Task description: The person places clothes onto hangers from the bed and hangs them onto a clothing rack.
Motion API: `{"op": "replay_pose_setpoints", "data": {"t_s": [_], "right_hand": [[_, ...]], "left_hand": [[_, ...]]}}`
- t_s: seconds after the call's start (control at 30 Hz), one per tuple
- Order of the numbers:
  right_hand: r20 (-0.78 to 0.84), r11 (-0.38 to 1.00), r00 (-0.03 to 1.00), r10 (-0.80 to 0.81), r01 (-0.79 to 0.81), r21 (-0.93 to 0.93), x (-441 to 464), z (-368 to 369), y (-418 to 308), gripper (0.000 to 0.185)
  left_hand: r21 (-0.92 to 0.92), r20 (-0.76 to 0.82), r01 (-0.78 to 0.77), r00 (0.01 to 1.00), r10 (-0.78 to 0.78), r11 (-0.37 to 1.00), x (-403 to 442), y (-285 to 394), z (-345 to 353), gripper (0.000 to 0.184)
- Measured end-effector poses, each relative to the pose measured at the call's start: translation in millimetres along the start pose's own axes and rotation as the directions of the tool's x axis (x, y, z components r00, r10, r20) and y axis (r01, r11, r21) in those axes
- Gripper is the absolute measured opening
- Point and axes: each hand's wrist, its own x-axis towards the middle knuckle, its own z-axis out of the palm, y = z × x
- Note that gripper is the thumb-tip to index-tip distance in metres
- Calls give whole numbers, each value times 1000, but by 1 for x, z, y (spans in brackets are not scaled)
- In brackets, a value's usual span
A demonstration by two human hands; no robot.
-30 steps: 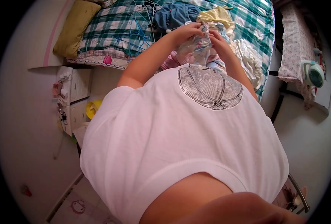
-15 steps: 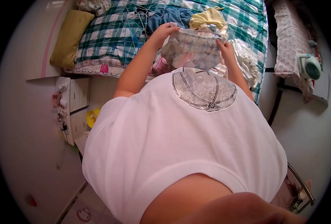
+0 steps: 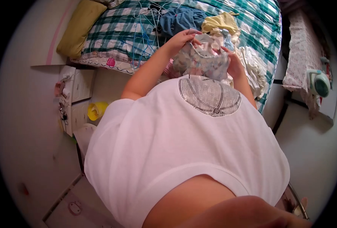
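In the head view, a pale grey garment with a coloured print and a gathered elastic waist (image 3: 208, 66) hangs between my hands, in front of my chest. My left hand (image 3: 185, 39) pinches its upper left edge. At the right edge my right hand (image 3: 233, 62) is closed on the same cloth, with some fingers hidden behind it. The waist opening faces up and shows the inside. Just beyond lie a blue garment (image 3: 182, 21) and a yellow garment (image 3: 221, 23) on the bed. White clothes (image 3: 252, 68) are heaped beside my right forearm.
A green checked quilt (image 3: 111, 38) covers the bed. Blue and white hangers (image 3: 143, 32) lie to the left, near an olive pillow (image 3: 79, 28). A small fan (image 3: 320, 84) stands at the right. White drawers (image 3: 83, 85) and a yellow container (image 3: 97, 110) are at the lower left.
The garment's waist was stretched flat between my hands; now it sags open with its inside showing. My hands have come a little closer together, and the view has shifted slightly.
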Motion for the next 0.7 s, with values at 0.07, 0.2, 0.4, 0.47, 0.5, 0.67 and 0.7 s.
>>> {"op": "replay_pose_setpoints", "data": {"t_s": [0.07,0.2,0.4,0.47,0.5,0.67,0.7], "right_hand": [[97,996,995,-12,3,91,0,-3,-8,53],[-123,995,990,66,-56,84,4,-60,-5,51],[-128,930,923,364,-368,-8,-4,-70,0,37],[-348,987,934,77,-120,-104,1,-70,2,31],[-443,985,893,-75,-2,-170,4,-68,5,29],[-330,940,902,-279,328,100,-5,-57,-29,19],[-341,961,915,-215,261,95,-14,-44,-37,30]], "left_hand": [[-82,-172,-45,985,30,996,-4,2,10,29],[-526,-183,97,957,-223,845,-13,-39,-25,29],[-722,-396,35,798,-454,691,-27,-69,-46,34],[-654,-552,-54,715,-428,754,-24,-53,-40,28],[-628,-623,-124,672,-401,768,-22,-46,-41,26],[-864,-437,-184,735,-519,468,-28,-60,-110,22],[-906,-368,-176,774,-515,384,-32,-50,-102,20]]}}
